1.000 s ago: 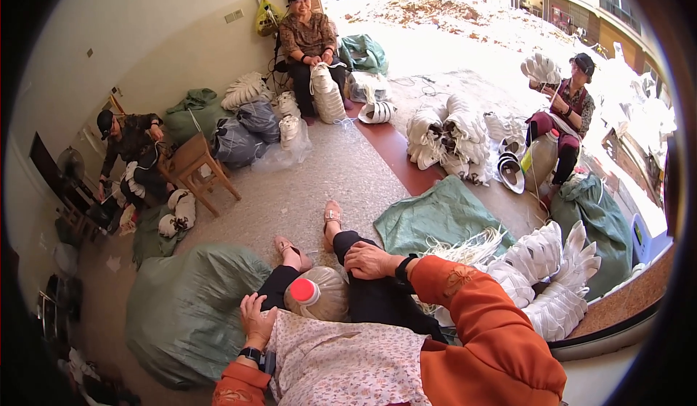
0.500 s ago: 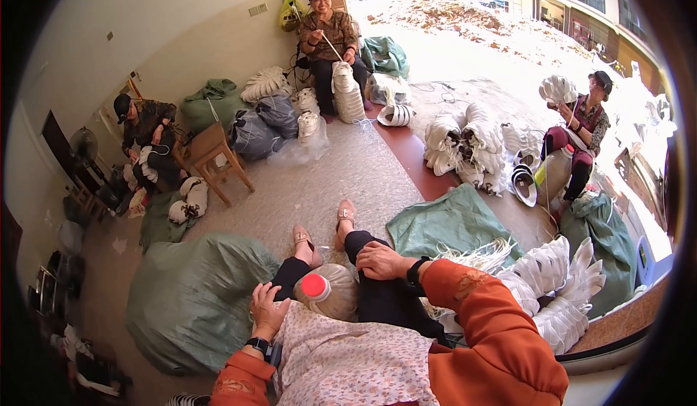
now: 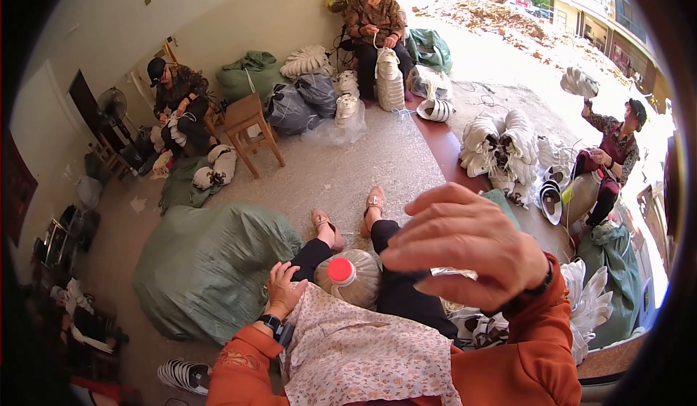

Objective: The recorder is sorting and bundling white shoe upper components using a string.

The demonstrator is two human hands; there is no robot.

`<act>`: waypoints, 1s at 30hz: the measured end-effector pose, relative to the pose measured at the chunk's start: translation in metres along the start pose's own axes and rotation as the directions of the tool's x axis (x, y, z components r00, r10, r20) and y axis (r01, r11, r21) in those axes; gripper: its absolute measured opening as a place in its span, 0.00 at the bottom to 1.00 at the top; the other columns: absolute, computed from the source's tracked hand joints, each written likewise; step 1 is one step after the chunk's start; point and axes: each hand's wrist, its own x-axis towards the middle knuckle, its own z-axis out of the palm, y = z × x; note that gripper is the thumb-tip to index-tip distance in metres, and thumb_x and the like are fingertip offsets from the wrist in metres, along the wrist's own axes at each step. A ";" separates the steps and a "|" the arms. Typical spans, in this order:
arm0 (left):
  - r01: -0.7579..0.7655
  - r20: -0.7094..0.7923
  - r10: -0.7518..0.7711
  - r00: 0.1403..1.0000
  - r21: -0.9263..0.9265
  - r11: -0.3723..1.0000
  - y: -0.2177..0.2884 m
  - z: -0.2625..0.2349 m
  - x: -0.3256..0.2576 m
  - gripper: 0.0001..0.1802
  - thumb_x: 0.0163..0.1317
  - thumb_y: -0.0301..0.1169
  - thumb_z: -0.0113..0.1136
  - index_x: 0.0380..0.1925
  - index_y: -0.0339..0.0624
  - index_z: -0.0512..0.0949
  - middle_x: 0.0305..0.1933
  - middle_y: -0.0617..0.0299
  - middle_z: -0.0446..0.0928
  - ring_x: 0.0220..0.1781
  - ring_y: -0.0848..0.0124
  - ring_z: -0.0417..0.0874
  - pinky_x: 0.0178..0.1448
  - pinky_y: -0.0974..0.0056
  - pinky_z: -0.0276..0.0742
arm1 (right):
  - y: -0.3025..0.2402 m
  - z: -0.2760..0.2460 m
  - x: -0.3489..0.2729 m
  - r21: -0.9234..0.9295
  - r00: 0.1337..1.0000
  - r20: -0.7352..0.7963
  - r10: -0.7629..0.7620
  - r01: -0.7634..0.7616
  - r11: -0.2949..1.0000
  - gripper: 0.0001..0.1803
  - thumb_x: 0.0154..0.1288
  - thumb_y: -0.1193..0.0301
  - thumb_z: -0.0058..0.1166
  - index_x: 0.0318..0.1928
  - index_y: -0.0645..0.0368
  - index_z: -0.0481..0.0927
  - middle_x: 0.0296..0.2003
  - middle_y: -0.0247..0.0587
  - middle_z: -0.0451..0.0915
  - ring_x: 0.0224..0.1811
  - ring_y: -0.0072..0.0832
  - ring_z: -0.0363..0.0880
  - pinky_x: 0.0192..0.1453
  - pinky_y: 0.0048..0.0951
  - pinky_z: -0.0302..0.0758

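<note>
My left hand (image 3: 284,288) rests on my left thigh, fingers spread and nothing in them. Raised above my right knee is my right hand (image 3: 465,250), its fingers apart and curved, holding nothing. Between my legs stands a clear ribbed plastic jug (image 3: 361,283) with a red cap (image 3: 340,270). A floral apron (image 3: 363,355) covers my lap. Partly hidden behind my right hand and arm lie white strips and stacked white shoe-shaped pieces (image 3: 592,297). To my left sits a large green sack (image 3: 214,272).
A wooden stool (image 3: 250,126) stands ahead on the left. Three co-workers sit around: one person (image 3: 174,105) far left, one (image 3: 374,25) at the back, one (image 3: 613,141) at right. White bundles (image 3: 501,148), dark bags (image 3: 298,105) and a green sack (image 3: 610,275) lie about.
My right hand has lifted off my right knee and risen toward the camera. The view has shifted. The person at right now holds a white bundle higher, with the arm stretched up.
</note>
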 end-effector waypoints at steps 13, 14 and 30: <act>-0.010 -0.028 0.010 1.000 0.000 1.000 -0.002 -0.001 -0.005 0.23 0.52 0.45 0.65 0.49 0.52 0.77 0.61 0.62 0.69 0.68 0.56 0.60 0.67 0.50 0.60 | -0.098 0.044 0.032 -0.442 0.913 -0.284 -0.293 0.146 0.885 0.10 0.59 0.65 0.60 0.41 0.49 0.84 0.35 0.34 0.85 0.44 0.29 0.84 0.55 0.33 0.80; -0.018 -0.042 0.018 0.999 -0.001 1.000 -0.005 0.001 -0.005 0.23 0.52 0.44 0.65 0.49 0.51 0.77 0.60 0.62 0.69 0.68 0.56 0.60 0.66 0.50 0.60 | -0.096 0.044 0.032 -0.407 0.920 -0.258 -0.296 0.175 0.897 0.10 0.59 0.65 0.59 0.41 0.51 0.84 0.36 0.35 0.85 0.43 0.29 0.84 0.56 0.33 0.80; -0.087 0.002 0.088 0.996 -0.082 0.993 0.007 0.025 0.015 0.24 0.51 0.44 0.65 0.48 0.48 0.78 0.60 0.57 0.70 0.67 0.53 0.61 0.68 0.49 0.59 | 0.044 0.089 -0.026 -0.212 0.965 0.226 0.137 -0.088 0.973 0.22 0.61 0.67 0.52 0.55 0.62 0.71 0.47 0.44 0.73 0.49 0.36 0.73 0.57 0.36 0.64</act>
